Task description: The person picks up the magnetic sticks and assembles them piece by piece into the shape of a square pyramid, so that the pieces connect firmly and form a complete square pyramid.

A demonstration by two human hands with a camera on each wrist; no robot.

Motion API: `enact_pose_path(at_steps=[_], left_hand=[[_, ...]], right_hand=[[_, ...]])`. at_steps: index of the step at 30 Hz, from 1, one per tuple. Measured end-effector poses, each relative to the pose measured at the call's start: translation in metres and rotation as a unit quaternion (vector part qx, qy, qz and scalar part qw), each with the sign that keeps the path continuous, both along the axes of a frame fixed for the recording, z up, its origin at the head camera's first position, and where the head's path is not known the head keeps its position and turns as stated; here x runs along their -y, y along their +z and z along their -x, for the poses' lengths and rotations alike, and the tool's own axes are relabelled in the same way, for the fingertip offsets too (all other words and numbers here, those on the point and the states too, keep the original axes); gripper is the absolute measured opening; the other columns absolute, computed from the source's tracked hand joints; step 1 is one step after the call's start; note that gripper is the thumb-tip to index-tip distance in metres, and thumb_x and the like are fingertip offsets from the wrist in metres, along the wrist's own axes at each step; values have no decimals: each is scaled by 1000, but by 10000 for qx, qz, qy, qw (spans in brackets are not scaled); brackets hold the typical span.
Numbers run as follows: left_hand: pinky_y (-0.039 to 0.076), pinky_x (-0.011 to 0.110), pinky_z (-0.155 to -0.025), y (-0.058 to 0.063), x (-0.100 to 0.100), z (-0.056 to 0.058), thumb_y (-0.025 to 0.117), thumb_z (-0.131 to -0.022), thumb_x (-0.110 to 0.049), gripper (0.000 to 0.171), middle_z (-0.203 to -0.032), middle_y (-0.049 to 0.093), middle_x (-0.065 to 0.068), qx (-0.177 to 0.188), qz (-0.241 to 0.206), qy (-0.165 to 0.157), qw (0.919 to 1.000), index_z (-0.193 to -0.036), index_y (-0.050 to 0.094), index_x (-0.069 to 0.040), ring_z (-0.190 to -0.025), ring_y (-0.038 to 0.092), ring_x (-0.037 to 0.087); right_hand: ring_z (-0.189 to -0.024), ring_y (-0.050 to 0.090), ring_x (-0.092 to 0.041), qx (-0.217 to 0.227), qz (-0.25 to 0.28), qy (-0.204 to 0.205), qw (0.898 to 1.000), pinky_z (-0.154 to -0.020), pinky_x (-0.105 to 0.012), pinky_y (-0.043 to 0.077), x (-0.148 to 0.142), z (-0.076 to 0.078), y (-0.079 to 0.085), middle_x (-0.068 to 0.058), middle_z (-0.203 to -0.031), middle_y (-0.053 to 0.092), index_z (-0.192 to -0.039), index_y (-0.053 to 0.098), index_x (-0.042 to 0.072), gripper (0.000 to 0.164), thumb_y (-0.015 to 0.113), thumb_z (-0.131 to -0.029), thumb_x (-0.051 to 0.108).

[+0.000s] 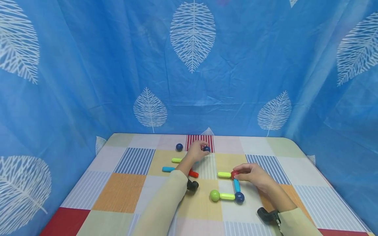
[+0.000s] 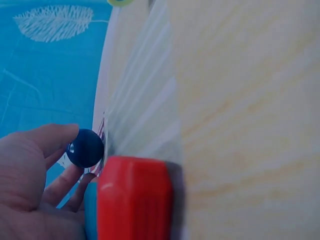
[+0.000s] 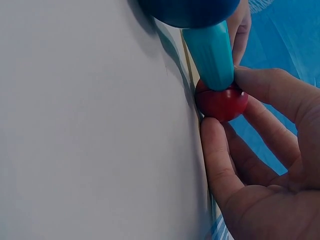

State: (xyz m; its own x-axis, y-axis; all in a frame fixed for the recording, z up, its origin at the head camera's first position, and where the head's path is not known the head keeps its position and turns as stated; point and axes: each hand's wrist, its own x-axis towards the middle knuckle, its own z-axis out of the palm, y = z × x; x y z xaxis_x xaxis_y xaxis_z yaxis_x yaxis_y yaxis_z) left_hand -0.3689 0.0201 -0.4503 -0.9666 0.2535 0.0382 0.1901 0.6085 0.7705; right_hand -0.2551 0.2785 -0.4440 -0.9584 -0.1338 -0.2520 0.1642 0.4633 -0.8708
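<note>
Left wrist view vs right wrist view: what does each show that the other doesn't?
Only left wrist: a dark blue ball pinched in the left hand, a red stick up close with a blue stick behind it.

Only right wrist: the right hand holding a red ball, and a light-blue stick running from it to the corner ball, also dark blue.

Both: tablecloth, blue curtain, and apparently the left hand, partly hidden in right wrist.

Beneath my fingers [image 3: 217,155] I see a patchwork cloth [image 1: 118,192] of plain and striped squares, in red, orange and pale tones. Beyond them a blue curtain [image 1: 236,75] hangs, printed with white leaves [image 1: 193,36], and it also flanks them on left and right.
</note>
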Motion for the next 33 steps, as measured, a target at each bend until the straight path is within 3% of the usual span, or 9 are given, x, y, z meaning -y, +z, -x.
enact_pose_path(at_steps=[8,18,27,33], left_hand=[[54,41,-102,0,-3,1,75,-93,-12,33,-124,70,8,17,148,-46,9999,-126,71,-14,-116,65,25],[55,39,-96,-2,-4,-1,76,-91,-9,26,-115,72,5,74,-9,52,10000,-116,72,-14,-106,64,21],[55,36,-91,3,2,-4,78,-90,-12,31,-118,70,4,77,-51,-177,9998,-120,73,-16,-103,62,19],[57,34,-87,6,6,-9,80,-88,-11,32,-115,72,2,269,-385,-472,9978,-118,75,-19,-105,67,18]], right_hand=[[-105,64,-19,-22,11,-94,10000,-88,-31,50,-2,2,-3,-5,-111,76,-116,75,7,37,85,-83,22],[-104,65,-19,-67,63,-44,9999,-88,-31,51,-4,1,-4,-6,-112,76,-116,75,6,38,85,-83,21],[-107,64,-20,-4,50,-68,10000,-92,-35,49,-3,1,-3,-5,-112,76,-116,75,7,36,84,-84,22],[-105,65,-20,-25,26,-35,10000,-91,-33,50,-2,1,-2,-6,-111,76,-116,75,7,36,84,-84,21]])
